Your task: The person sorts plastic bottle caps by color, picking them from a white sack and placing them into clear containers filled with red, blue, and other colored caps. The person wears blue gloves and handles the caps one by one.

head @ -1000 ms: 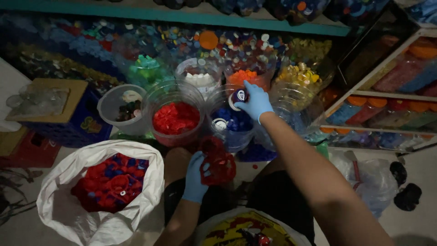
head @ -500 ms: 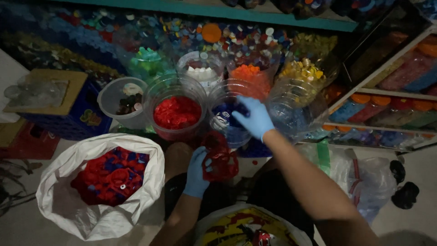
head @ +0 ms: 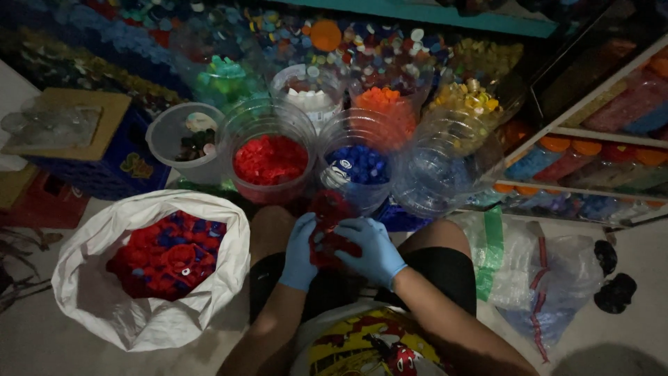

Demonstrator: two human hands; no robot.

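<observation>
My left hand [head: 300, 252] and right hand [head: 376, 249] both gripped a bunch of red caps [head: 328, 233] over my lap. The red tub [head: 270, 161] and blue tub [head: 356, 167] were partly filled; the sack [head: 156, 264] held many unsorted caps, I judged.

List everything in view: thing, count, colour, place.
red caps clump: one handful, red, between both hands
red caps tub: one, clear, centre
blue caps tub: one, clear, right of the red one
empty tub: one, clear, far right
orange caps tub: one, back row
yellow caps tub: one, back right
green caps tub: one, back left
white caps tub: one, back centre
white bucket: one, left
white sack: one, red and blue caps inside, lower left
left hand: blue glove, on the clump
right hand: blue glove, on the clump
</observation>
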